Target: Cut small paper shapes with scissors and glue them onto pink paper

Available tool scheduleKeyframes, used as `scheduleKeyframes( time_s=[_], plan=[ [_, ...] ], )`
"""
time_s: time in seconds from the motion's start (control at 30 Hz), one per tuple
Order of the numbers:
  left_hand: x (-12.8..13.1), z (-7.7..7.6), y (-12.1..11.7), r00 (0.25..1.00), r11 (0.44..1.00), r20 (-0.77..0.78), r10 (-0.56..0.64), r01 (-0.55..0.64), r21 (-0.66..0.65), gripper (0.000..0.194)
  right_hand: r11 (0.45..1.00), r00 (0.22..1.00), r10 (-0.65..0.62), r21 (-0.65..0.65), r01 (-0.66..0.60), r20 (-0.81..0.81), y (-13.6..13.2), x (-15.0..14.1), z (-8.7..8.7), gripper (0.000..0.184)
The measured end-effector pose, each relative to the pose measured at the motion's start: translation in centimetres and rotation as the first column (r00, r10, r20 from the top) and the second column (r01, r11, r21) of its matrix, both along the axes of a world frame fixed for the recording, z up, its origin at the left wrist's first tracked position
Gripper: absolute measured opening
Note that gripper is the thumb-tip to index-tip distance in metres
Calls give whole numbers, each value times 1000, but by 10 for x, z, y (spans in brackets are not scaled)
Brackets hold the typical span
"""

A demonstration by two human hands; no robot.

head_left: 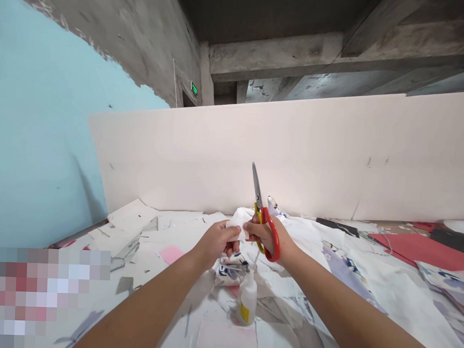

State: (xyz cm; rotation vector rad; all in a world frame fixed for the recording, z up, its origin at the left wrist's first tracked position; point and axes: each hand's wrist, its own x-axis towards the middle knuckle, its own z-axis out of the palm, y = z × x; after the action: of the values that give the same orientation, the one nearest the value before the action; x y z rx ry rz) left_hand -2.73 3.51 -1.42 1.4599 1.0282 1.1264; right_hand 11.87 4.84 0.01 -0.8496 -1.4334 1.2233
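Between my two hands is a small white piece of cloth or paper (236,221); I cannot tell which. My left hand (217,240) pinches its left side between thumb and fingers. The right edge is pinched by my right hand (267,235), which also carries a pair of scissors (274,235) with red and yellow handles. The scissor blades point up and away, and look closed. Below the hands, a white squeeze bottle (247,299) with a yellow label stands upright. Just behind it lies a bundle of floral-patterned fabric (230,273).
White scraps (157,242) and fabric pieces cover the table. A pale pink sheet (226,340) lies at the front. Red sheets (408,251) and a dark piece (336,227) lie to the right. A tall white board (286,155) stands along the back, with a blue wall (39,121) at left.
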Motion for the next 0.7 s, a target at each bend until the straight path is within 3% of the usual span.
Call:
scheduleKeyframes(
  time_s=[0.2, 0.4, 0.53, 0.7],
  plan=[
    [-2, 4, -2, 999, 999, -37, 3, -2, 33, 18, 999, 1000, -10, 38, 9, 27, 0, -2, -3, 29],
    [-18, 9, 6, 998, 995, -31, 51, -48, 91, 20, 997, 994, 9, 77, -18, 113, 10, 2, -16, 43],
    [-26, 13, 7, 998, 993, -19, 60, -58, 101, 21, 994, 972, 35, 91, -58, 233, 20, 8, -22, 33],
    [-26, 14, 7, 997, 992, 17, 81, -82, 100, 22, 991, 944, 50, 98, -86, 327, 22, 16, -18, 28]
  ],
)
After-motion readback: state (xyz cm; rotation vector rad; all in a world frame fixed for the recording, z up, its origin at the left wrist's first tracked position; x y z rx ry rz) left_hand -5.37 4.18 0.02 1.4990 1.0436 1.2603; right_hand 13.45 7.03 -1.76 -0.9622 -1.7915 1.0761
